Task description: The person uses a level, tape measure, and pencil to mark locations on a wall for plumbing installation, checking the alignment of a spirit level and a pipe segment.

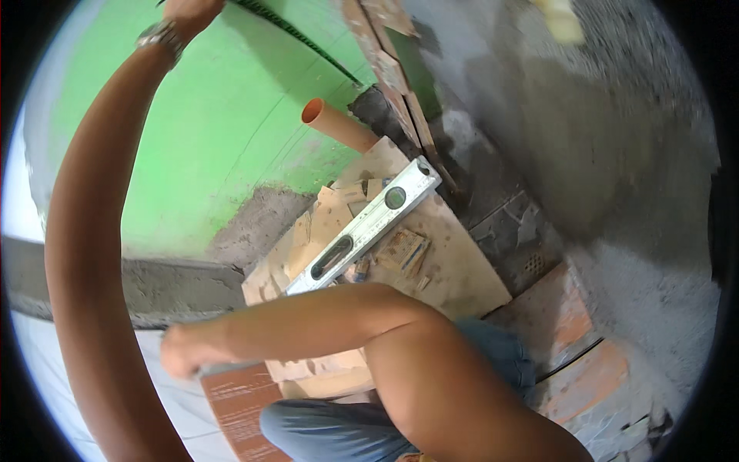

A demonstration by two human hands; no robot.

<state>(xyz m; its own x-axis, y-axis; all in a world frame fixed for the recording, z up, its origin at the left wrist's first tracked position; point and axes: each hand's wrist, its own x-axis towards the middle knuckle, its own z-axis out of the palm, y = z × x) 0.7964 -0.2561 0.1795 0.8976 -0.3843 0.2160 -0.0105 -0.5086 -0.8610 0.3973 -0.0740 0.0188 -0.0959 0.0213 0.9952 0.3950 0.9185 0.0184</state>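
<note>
My left hand [192, 14], with a metal-band watch at its wrist, reaches up against the green wall [231, 115]. The top edge cuts off its fingers, so what they hold is hidden. A dark patterned strip [296, 32] slants down the wall from beside that hand toward an orange pipe [342, 127]. My right hand [181, 350], blurred by motion, extends left over a pale sheet, near a reddish-brown panel [242, 408]. Its fingers are not clear. Between my arms and the pipe, a silver spirit level [369, 229] lies diagonally on a beige board [466, 269], touched by neither hand.
Broken beige pieces and a small stained block [402, 250] lie around the level. Upright boards [396, 77] stand beside the pipe. A rough grey surface [616, 154] fills the right side, with a small drain grate [534, 264] by it. My jeans-clad knees [331, 427] are below.
</note>
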